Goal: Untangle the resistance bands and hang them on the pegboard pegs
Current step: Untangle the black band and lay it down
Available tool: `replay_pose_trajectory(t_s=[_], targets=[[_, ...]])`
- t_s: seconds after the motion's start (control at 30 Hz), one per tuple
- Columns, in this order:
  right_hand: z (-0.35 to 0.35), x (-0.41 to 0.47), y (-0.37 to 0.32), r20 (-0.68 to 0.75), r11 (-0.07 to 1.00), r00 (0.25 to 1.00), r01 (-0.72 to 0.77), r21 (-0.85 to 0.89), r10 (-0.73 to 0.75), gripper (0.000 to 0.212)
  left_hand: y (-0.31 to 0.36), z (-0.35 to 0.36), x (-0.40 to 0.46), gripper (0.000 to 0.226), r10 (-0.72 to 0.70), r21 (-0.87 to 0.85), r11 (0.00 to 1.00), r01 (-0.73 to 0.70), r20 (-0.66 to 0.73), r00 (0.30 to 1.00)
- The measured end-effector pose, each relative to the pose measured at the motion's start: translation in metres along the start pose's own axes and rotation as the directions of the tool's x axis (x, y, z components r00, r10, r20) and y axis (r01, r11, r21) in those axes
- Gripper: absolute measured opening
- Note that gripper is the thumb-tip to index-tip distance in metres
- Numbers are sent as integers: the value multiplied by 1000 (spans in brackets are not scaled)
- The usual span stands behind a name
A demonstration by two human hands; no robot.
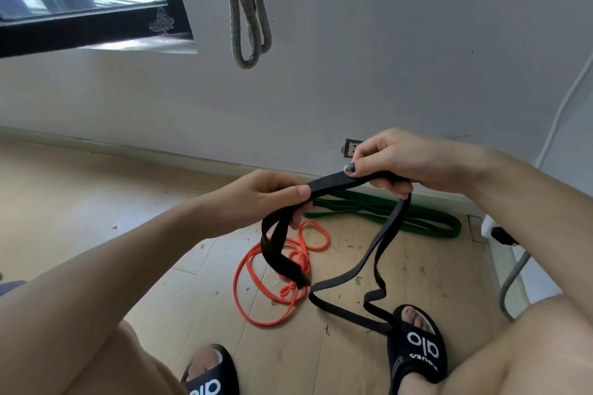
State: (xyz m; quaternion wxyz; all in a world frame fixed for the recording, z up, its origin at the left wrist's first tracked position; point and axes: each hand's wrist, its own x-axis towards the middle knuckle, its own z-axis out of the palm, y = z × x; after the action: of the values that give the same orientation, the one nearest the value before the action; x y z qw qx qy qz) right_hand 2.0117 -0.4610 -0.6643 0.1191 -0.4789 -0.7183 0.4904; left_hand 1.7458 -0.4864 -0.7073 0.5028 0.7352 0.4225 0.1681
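A black resistance band (349, 279) stretches between both hands, its loops trailing down to the wooden floor by my right foot. My left hand (256, 199) pinches its left part, where a twisted fold hangs below. My right hand (398, 160) grips the flat upper strip. Under the black band an orange band (253, 285) lies coiled and tangled on the floor. A green band (414, 218) lies along the wall's base. A grey band (247, 9) hangs on the wall above; its peg is out of view.
A dark-framed window (96, 26) fills the top left. A wall outlet (351, 147) sits behind my right hand. A plug and grey cable (510, 276) run down the right side. My feet wear black slides (417, 343) on the scuffed floor.
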Motion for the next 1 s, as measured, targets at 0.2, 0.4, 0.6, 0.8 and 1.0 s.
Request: replay_pose_trajectory(t_s=[0.2,0.4,0.6,0.8,1.0], targets=[[3,-2,1,49,999,998,-40,16,39,18,1,-3,0,31,-25,-24,999,24,-17,1000],[22,5,-8,114,995,993,-2,-98,14,37,7,2,4,30,1,105,994,4,-49,999],[11,3,-6,78,998,997,34,-60,-29,37,-3,-4,1,24,-20,92,995,23,-38,999],[1,-1,1,93,998,995,-20,-64,26,37,-14,-9,-1,20,-38,272,961,51,-56,998],[14,-1,-10,163,988,983,-62,-141,85,25,-14,-7,-2,21,-49,410,911,46,-5,999]])
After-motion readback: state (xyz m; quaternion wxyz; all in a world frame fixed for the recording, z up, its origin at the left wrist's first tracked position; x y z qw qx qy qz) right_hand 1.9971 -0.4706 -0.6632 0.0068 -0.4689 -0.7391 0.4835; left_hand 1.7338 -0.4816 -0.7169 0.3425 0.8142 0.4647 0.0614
